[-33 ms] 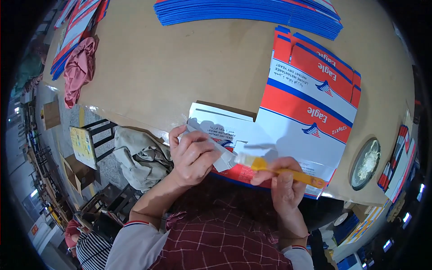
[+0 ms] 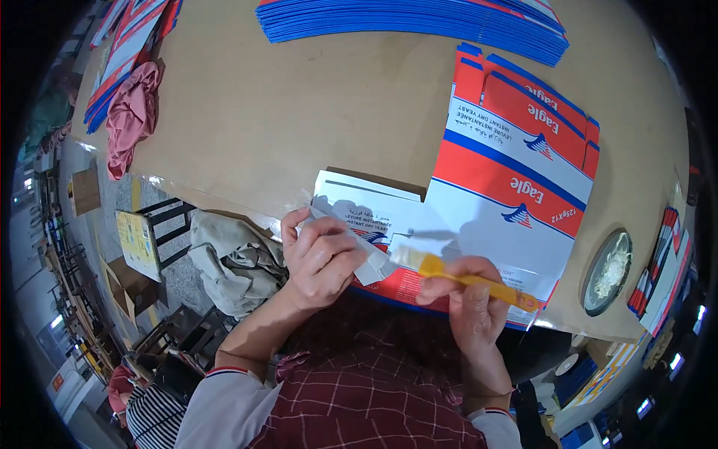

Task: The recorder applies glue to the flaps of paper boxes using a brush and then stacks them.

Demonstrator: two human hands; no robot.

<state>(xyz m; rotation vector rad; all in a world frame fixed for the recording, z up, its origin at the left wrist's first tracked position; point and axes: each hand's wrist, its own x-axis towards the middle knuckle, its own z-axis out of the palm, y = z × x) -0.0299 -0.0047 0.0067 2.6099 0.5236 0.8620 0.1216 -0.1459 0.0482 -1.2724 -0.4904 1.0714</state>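
A flat red, white and blue printed carton (image 2: pixel 486 198) lies on the table in front of me. My left hand (image 2: pixel 323 258) has its fingers curled round a raised white flap (image 2: pixel 378 266) at the carton's near left part. Between the fingers and thumb of my right hand (image 2: pixel 475 299) is a paintbrush (image 2: pixel 430 269) with a yellow handle. Its pale bristles point left, close to the flap; whether they touch the carton is unclear. The brush is slightly blurred.
A thick stack of flat cartons (image 2: pixel 411 22) lies at the far edge. More cartons (image 2: pixel 131 52) and a pink cloth (image 2: pixel 133 112) are at the left. On the right stand a dish of white paste (image 2: pixel 607 273) and further carton pieces (image 2: pixel 662 273). A grey garment (image 2: pixel 232 258) lies beyond the table's left edge.
My right hand and the brush have shifted very slightly, the bristles moving a little toward me. The left hand and the carton look the same.
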